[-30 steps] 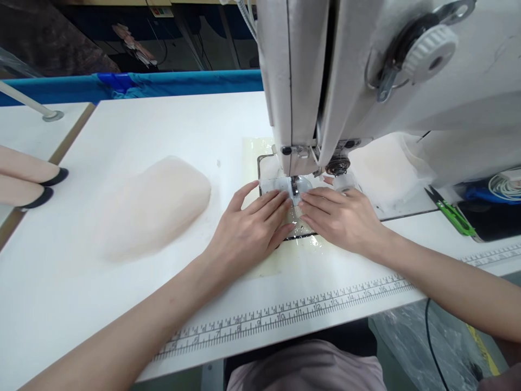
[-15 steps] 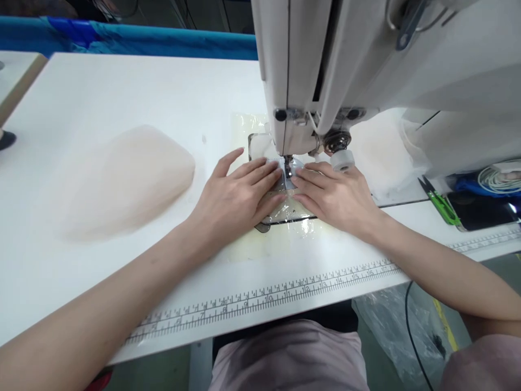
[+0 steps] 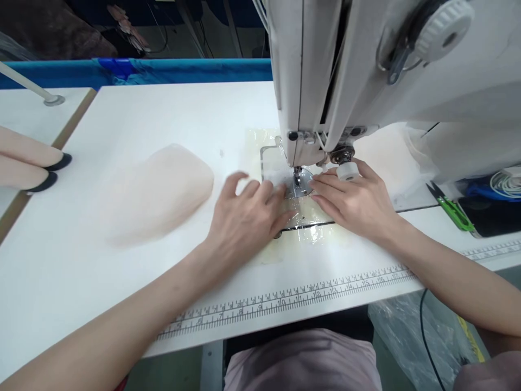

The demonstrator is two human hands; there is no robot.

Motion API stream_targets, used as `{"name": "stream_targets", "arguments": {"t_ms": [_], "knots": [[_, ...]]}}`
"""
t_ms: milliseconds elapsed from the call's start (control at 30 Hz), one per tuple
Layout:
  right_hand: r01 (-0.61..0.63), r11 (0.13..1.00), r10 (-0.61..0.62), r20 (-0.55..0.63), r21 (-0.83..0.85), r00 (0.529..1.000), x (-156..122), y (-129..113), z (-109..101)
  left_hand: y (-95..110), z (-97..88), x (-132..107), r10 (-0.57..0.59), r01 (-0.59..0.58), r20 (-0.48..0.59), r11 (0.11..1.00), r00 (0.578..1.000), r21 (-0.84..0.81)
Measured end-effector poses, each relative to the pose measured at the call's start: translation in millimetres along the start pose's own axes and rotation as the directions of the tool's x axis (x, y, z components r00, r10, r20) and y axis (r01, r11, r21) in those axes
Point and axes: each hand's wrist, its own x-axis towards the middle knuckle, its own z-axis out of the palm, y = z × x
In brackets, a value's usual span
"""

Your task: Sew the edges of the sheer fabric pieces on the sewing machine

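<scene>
Both hands lie flat at the presser foot (image 3: pixel 298 178) of the sewing machine (image 3: pixel 325 81). The left hand (image 3: pixel 248 217), left of the foot, has its fingers spread, tips on a sheer fabric piece (image 3: pixel 273 175). The right hand (image 3: pixel 358 203), right of the foot, keeps its fingers together, pressing down beside the needle plate. The sheer piece lies under and just left of the foot. A pale fabric pile (image 3: pixel 158 190) rests on the desk (image 3: pixel 163 119), well left of the foot; green snips (image 3: pixel 451 209) lie well to its right.
</scene>
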Motion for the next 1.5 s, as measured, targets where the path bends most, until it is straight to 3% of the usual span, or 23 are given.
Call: {"name": "stream_targets", "arguments": {"t_ms": [100,167,267,367,433,500,600,667,733,833,967,1100,1200,1333,1500], "knots": [[-0.028,0.999,0.028,-0.004,0.023,1.0,-0.7,2.2,-1.7,13.0,-11.1,-10.2,0.242,-0.232,0.015,0.945,0.97,-0.23],[-0.036,0.999,0.036,-0.006,0.031,0.999,-1.3,2.5,-2.4,12.7,-14.6,-14.1,0.284,-0.28,-0.032,0.91,0.958,-0.306],[-0.068,0.994,0.068,0.006,0.084,0.998,-2.4,0.8,-3.0,-0.6,-12.8,-12.5,0.076,-0.087,-0.06,0.975,0.995,-0.203],[-0.156,0.96,0.143,0.071,0.232,0.987,-2.1,-4.2,-4.0,-13.6,-8.8,-6.5,-0.113,0.123,0.084,0.983,0.99,-0.133],[-0.248,0.895,0.204,0.155,0.37,0.967,-0.3,-9.0,-5.9,-15.0,-8.8,-3.1,-0.178,0.213,0.169,0.951,0.969,-0.223],[-0.345,0.792,0.245,0.255,0.504,0.935,2.7,-13.8,-9.0,-11.2,-11.8,-0.8,-0.216,0.272,0.174,0.861,0.961,-0.43],[-0.463,0.581,0.227,0.412,0.669,0.882,7.3,-18.1,-14.9,-3.6,-18.4,1.2,-0.273,0.348,0.226,0.587,0.935,-0.731],[-0.537,0.415,0.177,0.513,0.735,0.84,9.3,-18.4,-18.2,-1.0,-22.0,2.1,-0.281,0.412,0.319,0.391,0.905,-0.823],[-0.601,0.255,0.119,0.592,0.757,0.797,10.4,-17.9,-20.2,-0.7,-23.9,2.7,-0.285,0.462,0.384,0.292,0.878,-0.838],[-0.612,0.12,0.096,0.604,0.782,0.791,11.3,-18.5,-20.7,-2.5,-23.5,4.0,-0.268,0.486,0.413,0.34,0.871,-0.805],[-0.558,0.174,0.145,0.539,0.812,0.83,11.4,-20.5,-18.1,-3.6,-21.2,6.1,-0.224,0.479,0.423,0.446,0.878,-0.756],[-0.616,0.153,0.18,0.592,0.772,0.786,9.9,-18.6,-16.2,-0.2,-23.3,6.5,-0.269,0.57,0.504,0.331,0.821,-0.752],[-0.657,0.112,0.198,0.632,0.745,0.75,8.5,-18.0,-15.5,4.5,-26.1,4.1,-0.362,0.529,0.411,0.335,0.836,-0.78],[-0.679,0.018,0.197,0.663,0.734,0.722,7.2,-20.8,-13.8,11.0,-28.9,-0.7,-0.424,0.431,0.234,0.462,0.875,-0.775],[-0.658,-0.095,0.268,0.656,0.747,0.705,8.1,-23.2,-10.9,13.6,-26.5,-3.2,-0.427,0.423,0.204,0.517,0.881,-0.744]]}}
